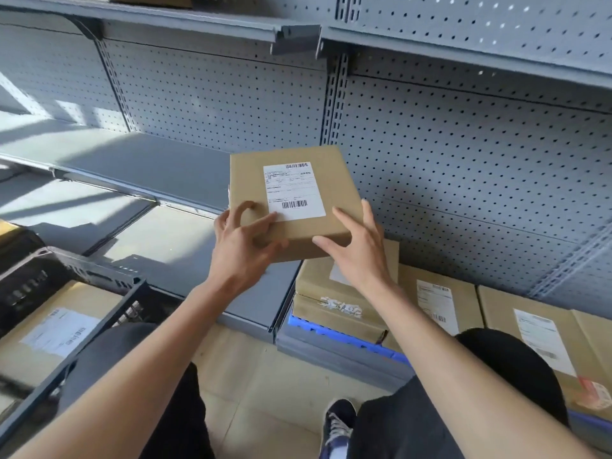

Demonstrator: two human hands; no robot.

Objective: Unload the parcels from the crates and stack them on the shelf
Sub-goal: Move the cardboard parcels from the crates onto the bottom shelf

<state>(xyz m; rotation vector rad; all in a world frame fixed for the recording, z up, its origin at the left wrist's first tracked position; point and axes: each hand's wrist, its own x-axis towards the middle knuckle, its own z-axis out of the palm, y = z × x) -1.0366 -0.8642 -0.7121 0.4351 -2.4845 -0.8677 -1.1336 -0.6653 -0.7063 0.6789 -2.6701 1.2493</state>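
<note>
A brown cardboard parcel (291, 197) bearing a white shipping label (293, 190) with two barcodes is held in both hands, above a stack of parcels (337, 293) on the lowest grey shelf (185, 256). The left hand (243, 241) grips the parcel's near left corner, thumb and forefinger curled onto the top face, the forefinger tip touching the label's lower edge. The right hand (356, 246) holds the near right corner, fingers spread across the top face and side, thumb against the near edge. Whether the parcel rests on the stack or is clear of it cannot be determined. Further labelled parcels (543, 329) lie flat to the right on the same shelf level. A black plastic crate (82, 270) stands at lower left and contains one labelled parcel (43, 336). The perforated grey back panel (447, 154) rises behind. The person's dark trousers and one laced shoe (336, 425) are visible over a tiled floor.
</note>
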